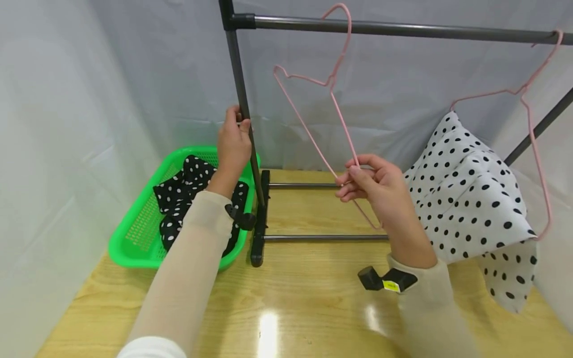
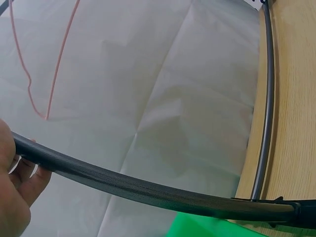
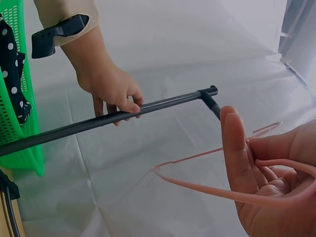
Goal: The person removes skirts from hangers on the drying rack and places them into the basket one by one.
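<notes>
**One hand steadies the rack, the other takes the hanger**

The left hand is curled round the dark matte metal upright post, apparently to keep the rack steady. The right hand pinches the lower corner of the thin pink wire hanger, whose hook sits on the grey top rail. At the left, a green perforated plastic basket holds black dotted cloth; at the right hangs a white dotted fabric.

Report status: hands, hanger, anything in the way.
Left hand grips rack upright. Right hand pinches empty pink hanger, hooked on rail. Nothing blocking.
</notes>
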